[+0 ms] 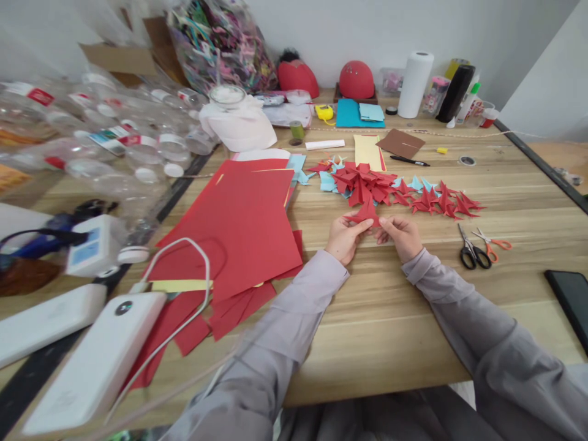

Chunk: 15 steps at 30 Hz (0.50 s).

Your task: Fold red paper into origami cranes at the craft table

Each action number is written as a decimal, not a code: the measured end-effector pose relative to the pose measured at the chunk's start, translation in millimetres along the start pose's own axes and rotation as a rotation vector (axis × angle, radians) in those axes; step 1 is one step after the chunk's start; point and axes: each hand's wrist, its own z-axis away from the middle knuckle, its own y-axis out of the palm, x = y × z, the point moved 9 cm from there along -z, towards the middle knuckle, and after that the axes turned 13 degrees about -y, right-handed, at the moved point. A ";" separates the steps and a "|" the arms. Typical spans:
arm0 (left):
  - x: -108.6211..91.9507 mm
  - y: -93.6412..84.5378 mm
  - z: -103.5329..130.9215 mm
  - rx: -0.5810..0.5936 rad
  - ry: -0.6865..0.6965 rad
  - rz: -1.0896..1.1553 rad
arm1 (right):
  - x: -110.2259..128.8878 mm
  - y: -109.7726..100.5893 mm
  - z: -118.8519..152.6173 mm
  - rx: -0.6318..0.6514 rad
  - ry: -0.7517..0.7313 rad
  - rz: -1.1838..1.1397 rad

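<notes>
A small folded red paper piece (367, 211) is pinched between both hands above the near middle of the table. My left hand (343, 237) grips its left side, thumb on top. At its right corner, the thumb and fingers of my right hand (399, 236) are closed on the paper. Just beyond the hands lies a heap of red folded paper pieces (361, 180), with light blue folded pieces (327, 181) among them. Finished-looking red pointed shapes (443, 201) trail off to the right of the heap.
Large red paper sheets (252, 220) lie left of my hands. Black-handled scissors (473, 250) and orange-handled scissors (493, 245) rest at right, a black phone (569, 300) beyond. White power banks (98, 361) with a cable lie front left; plastic bottles (133, 147) crowd the left. A paper roll (414, 86) stands at the back.
</notes>
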 end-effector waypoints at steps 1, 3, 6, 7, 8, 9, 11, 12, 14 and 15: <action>-0.4 0.7 -0.1 0.005 0.013 -0.027 | -0.4 -1.2 -0.3 -0.012 -0.005 0.001; -0.5 2.0 -0.3 0.015 0.036 -0.093 | -1.5 -2.6 -0.7 -0.023 -0.007 0.004; -0.2 1.8 0.0 0.015 0.054 -0.146 | -2.9 -3.0 -0.4 -0.020 0.008 0.002; 0.0 1.9 0.2 0.018 0.051 -0.146 | -3.1 -2.8 -0.2 -0.017 0.016 -0.004; 0.4 2.3 0.5 0.025 0.044 -0.141 | -3.3 -2.4 0.1 -0.014 0.025 -0.011; 0.7 3.2 0.9 0.036 0.035 -0.134 | -3.4 -1.9 0.2 -0.009 0.032 -0.016; 1.4 4.6 1.6 0.051 0.014 -0.116 | -3.9 -1.1 0.3 -0.001 0.043 -0.020; 1.7 5.0 1.9 0.054 0.004 -0.109 | -4.5 -1.0 0.1 0.000 0.048 -0.021; 2.2 6.0 2.1 0.062 -0.009 -0.101 | -6.8 -1.5 -0.6 -0.010 0.059 -0.037; 2.5 6.6 2.1 0.067 -0.015 -0.099 | -8.1 -2.2 -1.2 -0.022 0.064 -0.052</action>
